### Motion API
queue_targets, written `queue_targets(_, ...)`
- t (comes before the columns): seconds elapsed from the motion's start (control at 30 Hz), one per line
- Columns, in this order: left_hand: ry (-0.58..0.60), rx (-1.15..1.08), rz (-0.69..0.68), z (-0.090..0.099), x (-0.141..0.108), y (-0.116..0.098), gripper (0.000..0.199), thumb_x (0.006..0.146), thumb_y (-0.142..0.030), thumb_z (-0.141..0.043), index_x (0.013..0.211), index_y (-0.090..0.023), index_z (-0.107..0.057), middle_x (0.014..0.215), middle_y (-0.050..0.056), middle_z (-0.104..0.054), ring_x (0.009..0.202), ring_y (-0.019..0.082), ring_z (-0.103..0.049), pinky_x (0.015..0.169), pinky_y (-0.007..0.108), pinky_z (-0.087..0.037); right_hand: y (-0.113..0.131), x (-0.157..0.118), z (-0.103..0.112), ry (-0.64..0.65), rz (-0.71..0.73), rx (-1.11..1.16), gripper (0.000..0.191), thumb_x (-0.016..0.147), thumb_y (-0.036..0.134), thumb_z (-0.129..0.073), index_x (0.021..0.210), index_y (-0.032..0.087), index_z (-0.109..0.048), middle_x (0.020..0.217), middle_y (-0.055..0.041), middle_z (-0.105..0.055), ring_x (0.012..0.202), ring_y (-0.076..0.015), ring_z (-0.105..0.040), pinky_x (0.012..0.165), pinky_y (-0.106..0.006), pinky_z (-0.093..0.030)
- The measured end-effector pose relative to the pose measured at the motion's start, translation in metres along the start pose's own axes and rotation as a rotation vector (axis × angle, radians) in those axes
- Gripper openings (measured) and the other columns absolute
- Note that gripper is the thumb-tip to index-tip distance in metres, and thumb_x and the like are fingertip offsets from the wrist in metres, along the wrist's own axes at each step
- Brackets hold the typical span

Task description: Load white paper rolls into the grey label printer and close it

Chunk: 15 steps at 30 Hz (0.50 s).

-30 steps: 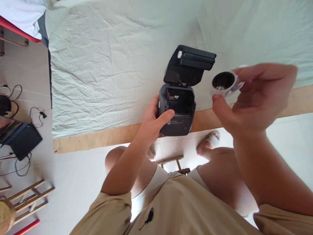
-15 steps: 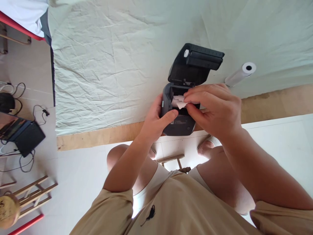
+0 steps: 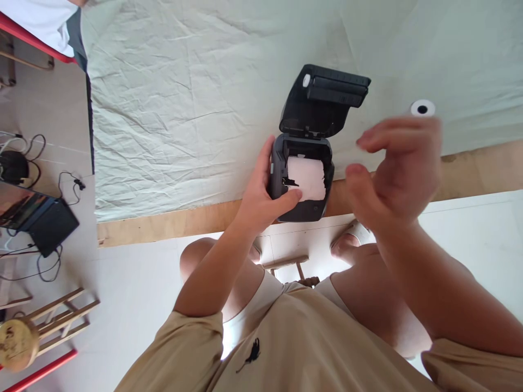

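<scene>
A small black receipt printer sits at the table's near edge, its lid swung up and back. White paper with ragged dark gaps at its sides lies in the paper bay and over the front lip. My left hand grips the printer's left side, thumb pressed on the paper's lower left corner. To the right of the printer, in the air, is my right hand, slightly blurred. Its thumb and forefinger are apart with nothing visible between them. Behind it stands a white paper roll, mostly hidden by the hand.
Pale green wrinkled cloth covers the table, with a bare wooden edge along the front. On the floor at left are a black box-shaped device, cables and a wooden stool. A white garment shows top left.
My right hand has let go of the paper and moved right, now covering most of the standing roll. The paper now lies flat over the printer's front. My left hand keeps its grip.
</scene>
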<state>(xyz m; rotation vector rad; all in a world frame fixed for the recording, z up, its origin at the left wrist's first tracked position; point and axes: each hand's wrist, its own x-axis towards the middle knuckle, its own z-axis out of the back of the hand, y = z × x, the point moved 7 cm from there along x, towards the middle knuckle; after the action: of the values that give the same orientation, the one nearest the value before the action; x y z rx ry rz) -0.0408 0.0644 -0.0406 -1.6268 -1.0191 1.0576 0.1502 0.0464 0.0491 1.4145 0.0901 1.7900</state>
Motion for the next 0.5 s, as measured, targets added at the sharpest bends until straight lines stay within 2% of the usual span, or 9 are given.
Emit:
queue_targets(0.07, -0.005, 0.006, 0.0, 0.0, 0.0, -0.002, 0.114, 0.078, -0.062, -0.093, 0.173, -0.039, -0.033, 0.17, 0.01, -0.059, 0.138, 0.037, -0.072, 0.106, 0.047, -0.066, -0.018, -0.001, -0.001, 0.07, -0.116, -0.024, 0.047, 0.099, 0.037, -0.065, 0.145, 0.033, -0.058, 0.15, -0.0127, -0.067, 0.132, -0.0326, -0.071, 0.09, -0.047, -0.061)
queue_targets(0.13, -0.014, 0.005, -0.007, 0.001, -0.002, -0.004, 0.111, 0.079, -0.058, -0.094, 0.172, -0.038, -0.036, 0.166, 0.01, -0.061, 0.132, 0.035, -0.074, 0.1, 0.042, -0.066, -0.032, -0.005, -0.007, 0.195, -0.2, 0.009, 0.061, 0.104, 0.047, -0.059, 0.161, 0.041, -0.041, 0.169, -0.0121, -0.054, 0.152, -0.035, -0.061, 0.103, -0.053, -0.06)
queue_targets(0.2, -0.03, -0.001, -0.001, 0.002, -0.003, -0.005, 0.109, 0.079, -0.053, -0.094, 0.172, -0.036, -0.039, 0.161, 0.01, -0.065, 0.124, 0.032, -0.076, 0.093, 0.038, -0.066, -0.038, -0.007, -0.006, 0.178, -0.219, 0.072, 0.061, 0.106, 0.06, -0.053, 0.162, 0.043, -0.037, 0.164, -0.0116, -0.058, 0.152, -0.0346, -0.062, 0.106, -0.055, -0.06)
queue_targets(0.3, -0.043, -0.002, 0.013, 0.003, -0.006, -0.007, 0.108, 0.079, -0.049, -0.094, 0.172, -0.035, -0.04, 0.156, 0.01, -0.067, 0.12, 0.031, -0.076, 0.089, 0.037, -0.065, -0.041, -0.011, -0.001, 0.085, -0.249, 0.135, 0.055, 0.106, 0.068, -0.05, 0.152, 0.039, -0.049, 0.144, -0.012, -0.067, 0.132, -0.0315, -0.073, 0.099, -0.052, -0.062)
queue_targets(0.4, -0.025, 0.007, 0.012, 0.002, -0.008, -0.008, 0.106, 0.081, -0.047, -0.093, 0.172, -0.037, -0.039, 0.159, 0.009, -0.066, 0.131, 0.034, -0.074, 0.101, 0.042, -0.066, -0.039, -0.016, -0.008, 0.183, -0.308, 0.154, 0.042, 0.108, 0.056, -0.057, 0.146, 0.037, -0.056, 0.137, -0.0086, -0.074, 0.13, -0.029, -0.074, 0.102, -0.051, -0.062)
queue_targets(0.5, -0.002, -0.045, -0.003, -0.001, -0.008, -0.011, 0.106, 0.081, -0.048, -0.095, 0.17, -0.037, -0.04, 0.159, 0.007, -0.067, 0.141, 0.037, -0.071, 0.112, 0.047, -0.064, -0.037, -0.02, -0.017, 0.325, -0.374, 0.185, 0.046, 0.103, 0.044, -0.065, 0.148, 0.035, -0.057, 0.148, -0.0072, -0.072, 0.135, -0.0306, -0.074, 0.109, -0.055, -0.062)
